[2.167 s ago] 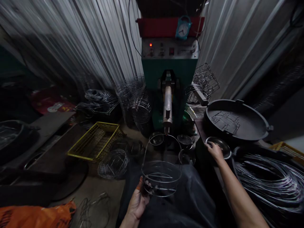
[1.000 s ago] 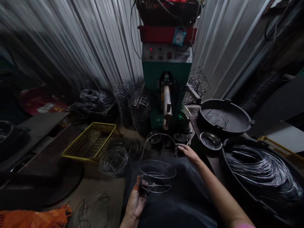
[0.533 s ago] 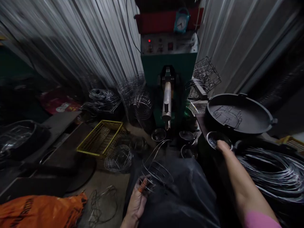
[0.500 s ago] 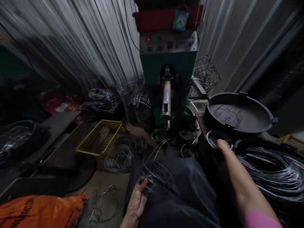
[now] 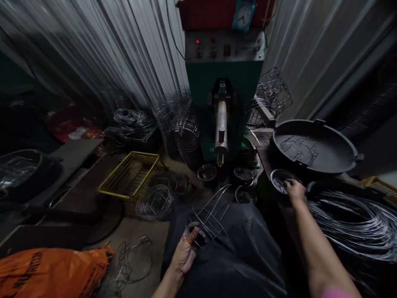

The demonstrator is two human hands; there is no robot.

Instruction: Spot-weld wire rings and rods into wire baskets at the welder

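My left hand (image 5: 188, 248) is closed on a bent wire frame (image 5: 211, 219), which rises above the dark cloth over my lap. At the right, my right hand (image 5: 295, 191) has its fingers pinched at the right rim of a small metal bowl (image 5: 279, 185) with small metal pieces inside; what the fingertips hold is too small to make out. In front of me stands a green machine (image 5: 221, 70) with a metal arm (image 5: 221, 124) pointing towards me. Below its tip are small round bowls (image 5: 207, 173).
A large black pan (image 5: 316, 145) holds a wire piece at the right, above coils of wire (image 5: 356, 223). To the left are a yellow wire basket (image 5: 133, 174), round wire pieces (image 5: 155, 202) and an orange bag (image 5: 52, 271).
My right hand has lifted slightly out of the small bowl, showing more fingers. The wire frame in my left hand has turned and tilted to the right. The view has shifted slightly.
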